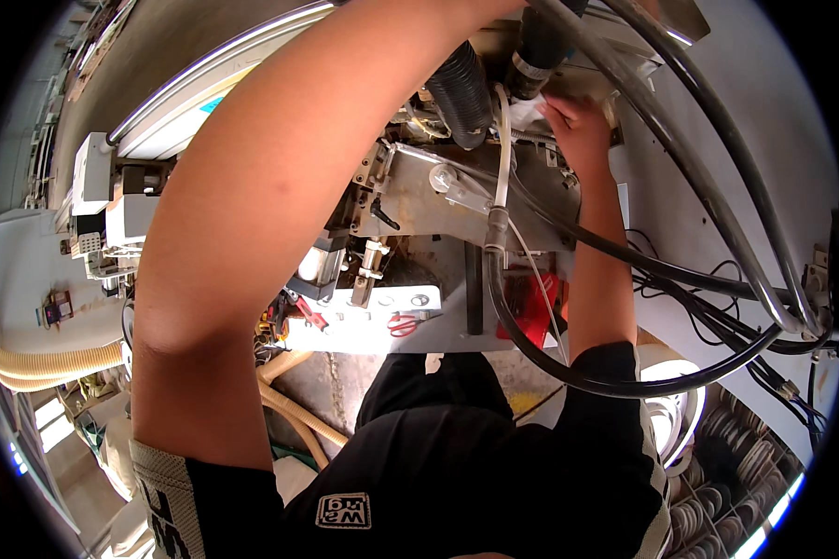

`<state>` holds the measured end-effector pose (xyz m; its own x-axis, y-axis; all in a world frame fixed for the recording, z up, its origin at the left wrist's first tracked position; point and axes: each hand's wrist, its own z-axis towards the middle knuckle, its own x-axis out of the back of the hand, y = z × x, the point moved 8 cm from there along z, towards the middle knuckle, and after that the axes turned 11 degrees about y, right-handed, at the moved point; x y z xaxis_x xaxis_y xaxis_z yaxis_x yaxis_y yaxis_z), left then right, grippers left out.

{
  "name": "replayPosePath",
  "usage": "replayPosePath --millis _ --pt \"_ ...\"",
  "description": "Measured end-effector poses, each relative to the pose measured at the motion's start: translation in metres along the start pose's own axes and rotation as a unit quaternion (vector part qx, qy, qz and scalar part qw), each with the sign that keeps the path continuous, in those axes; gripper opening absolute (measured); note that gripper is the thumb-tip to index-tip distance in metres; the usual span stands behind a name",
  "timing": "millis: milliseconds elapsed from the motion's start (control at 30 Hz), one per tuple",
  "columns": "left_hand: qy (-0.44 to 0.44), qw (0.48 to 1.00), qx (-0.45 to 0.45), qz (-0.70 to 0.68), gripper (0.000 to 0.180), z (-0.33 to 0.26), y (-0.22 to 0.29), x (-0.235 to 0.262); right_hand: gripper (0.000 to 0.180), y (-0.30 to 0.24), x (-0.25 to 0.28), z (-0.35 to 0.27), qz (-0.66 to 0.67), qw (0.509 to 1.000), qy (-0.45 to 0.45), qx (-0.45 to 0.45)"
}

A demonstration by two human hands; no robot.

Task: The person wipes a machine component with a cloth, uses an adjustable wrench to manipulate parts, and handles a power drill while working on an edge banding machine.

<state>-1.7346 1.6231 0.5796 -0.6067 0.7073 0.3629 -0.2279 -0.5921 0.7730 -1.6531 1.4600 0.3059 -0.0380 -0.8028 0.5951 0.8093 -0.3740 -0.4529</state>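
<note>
My left forearm point(289, 177) stretches up across the picture, and its hand is cut off at the top edge. My right hand point(578, 129) is at the upper right, deep in the machine. Its bent fingers are closed on a crumpled white cloth point(529, 114), partly hidden. Just beside the cloth hangs a dark hose with a metal clamp point(529, 74). A ribbed black hose point(461, 98) runs down left of it. Below the hands lies the machine's grey metal plate point(419, 186), with a black clamping lever point(383, 215) near its left end.
Thick black hoses point(708, 140) arch over the right side, and another black hose point(569, 373) loops in front of my right arm. Red-handled scissors point(404, 324) and red-handled pliers point(308, 312) lie on a white shelf point(364, 335). Beige ribbed hoses point(298, 410) run below.
</note>
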Motion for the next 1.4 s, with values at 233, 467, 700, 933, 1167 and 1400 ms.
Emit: replayPosePath --millis 233,467,700,933,1167,1400 --pt "0.008 0.999 0.006 -0.031 0.034 0.002 -0.004 -0.006 0.029 0.045 -0.078 0.0 0.219 0.93 -0.256 -0.144" --pt "0.006 0.999 0.046 -0.024 0.034 0.0 -0.014 -0.005 0.025 -0.03 -0.045 0.004 0.144 0.974 -0.086 -0.152" --pt "0.023 1.0 0.0 -0.003 0.035 0.004 -0.01 -0.007 0.03 -0.028 -0.031 -0.018 0.002 0.97 0.044 -0.237" --pt "0.029 0.999 -0.004 -0.023 0.037 0.004 -0.01 -0.01 0.023 -0.023 -0.02 -0.02 0.025 0.986 0.055 -0.158" --pt "0.018 0.999 0.023 -0.017 0.036 0.0 -0.005 -0.008 0.022 -0.004 0.023 -0.05 0.052 0.984 -0.029 -0.166" --pt "0.029 0.999 0.017 -0.023 0.036 0.003 -0.014 -0.011 0.043 0.01 -0.013 0.001 0.084 0.976 -0.137 -0.147"
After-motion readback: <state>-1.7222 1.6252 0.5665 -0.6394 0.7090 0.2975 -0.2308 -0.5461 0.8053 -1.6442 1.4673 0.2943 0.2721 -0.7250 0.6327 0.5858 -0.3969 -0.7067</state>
